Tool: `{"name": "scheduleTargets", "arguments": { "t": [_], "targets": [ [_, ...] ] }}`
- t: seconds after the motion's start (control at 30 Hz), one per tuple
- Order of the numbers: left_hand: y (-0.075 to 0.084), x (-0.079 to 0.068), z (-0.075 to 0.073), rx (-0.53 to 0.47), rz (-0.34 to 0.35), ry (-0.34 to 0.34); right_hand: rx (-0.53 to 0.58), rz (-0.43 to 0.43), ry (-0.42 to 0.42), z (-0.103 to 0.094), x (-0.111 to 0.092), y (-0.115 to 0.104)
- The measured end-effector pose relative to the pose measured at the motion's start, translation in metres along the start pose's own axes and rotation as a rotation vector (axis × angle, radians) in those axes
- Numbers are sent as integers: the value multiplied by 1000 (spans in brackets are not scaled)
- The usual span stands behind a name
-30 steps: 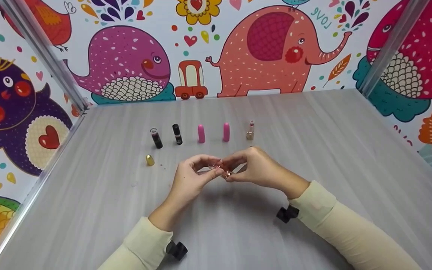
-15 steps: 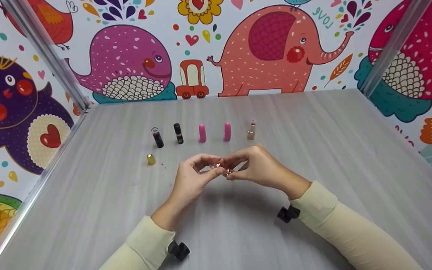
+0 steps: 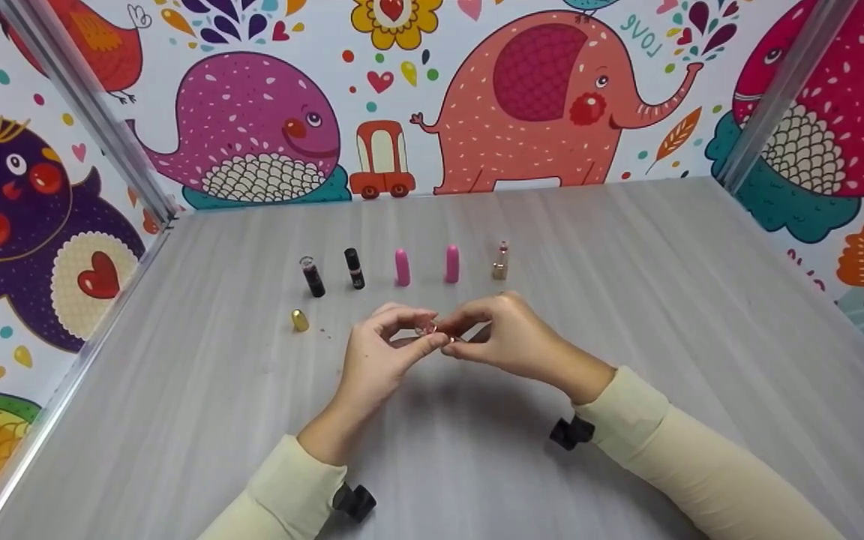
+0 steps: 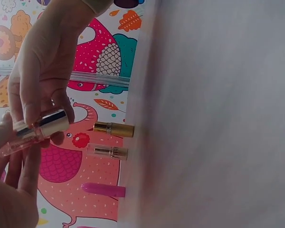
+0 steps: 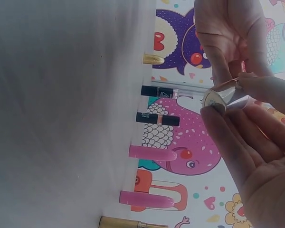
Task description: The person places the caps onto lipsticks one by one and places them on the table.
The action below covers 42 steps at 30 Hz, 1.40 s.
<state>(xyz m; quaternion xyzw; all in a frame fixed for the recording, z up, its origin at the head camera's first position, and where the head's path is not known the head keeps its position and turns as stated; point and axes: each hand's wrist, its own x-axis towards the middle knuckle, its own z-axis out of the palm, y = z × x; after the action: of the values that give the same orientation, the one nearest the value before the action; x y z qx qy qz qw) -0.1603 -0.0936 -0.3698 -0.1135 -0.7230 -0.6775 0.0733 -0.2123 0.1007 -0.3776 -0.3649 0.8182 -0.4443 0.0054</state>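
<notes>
Both hands meet above the middle of the table around one lipstick (image 4: 54, 123) with a shiny metallic base and a clear pinkish cap. My left hand (image 3: 379, 352) pinches the clear cap end (image 3: 425, 328) between thumb and fingers. At the other end, my right hand (image 3: 514, 341) grips the metallic base (image 5: 218, 98), whose round bottom faces the right wrist camera. Fingers hide much of the lipstick in the head view. Behind the hands stands a clear-capped lipstick with a gold base (image 3: 501, 262). A gold lipstick (image 4: 114, 129) stands beside it in the left wrist view.
Two black lipsticks (image 3: 313, 277) (image 3: 355, 268) and two pink tubes (image 3: 402, 268) (image 3: 452, 264) stand upright in the same row. A small gold bullet-shaped piece (image 3: 299, 320) stands nearer, at left. Printed cartoon walls (image 3: 394, 82) enclose the grey table (image 3: 214, 420).
My right hand's fingers have shifted slightly on the lipstick's base, and less of the shiny metal shows between the hands. My left hand still holds the cap end. The standing lipsticks have not moved.
</notes>
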Motion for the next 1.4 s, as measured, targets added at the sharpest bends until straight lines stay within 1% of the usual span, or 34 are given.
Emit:
{"name": "scheduleTargets", "arguments": {
  "t": [0.17,0.33,0.53,0.7,0.9,1.0,1.23,1.4],
  "targets": [
    [2,-1,1,-5,15,-6,-6,-14,13,1,0,-2],
    [4,-2,1,28,19,-16,-30,-28,1,2,1,-4],
    [7,0,-3,55,-3,-31,0,5,-16,0,1,-4],
    [11,0,-5,65,17,-25,-16,28,-17,-5,0,-7],
    [13,-1,-6,73,27,-18,-16,25,-28,-7,0,-9],
    [15,-1,-7,70,23,-15,-7,5,-21,-8,1,-9],
    [23,2,-17,93,15,45,62,-23,41,-17,1,-10],
    [32,5,-26,79,23,83,102,-20,88,-27,1,-11]
  ]
}}
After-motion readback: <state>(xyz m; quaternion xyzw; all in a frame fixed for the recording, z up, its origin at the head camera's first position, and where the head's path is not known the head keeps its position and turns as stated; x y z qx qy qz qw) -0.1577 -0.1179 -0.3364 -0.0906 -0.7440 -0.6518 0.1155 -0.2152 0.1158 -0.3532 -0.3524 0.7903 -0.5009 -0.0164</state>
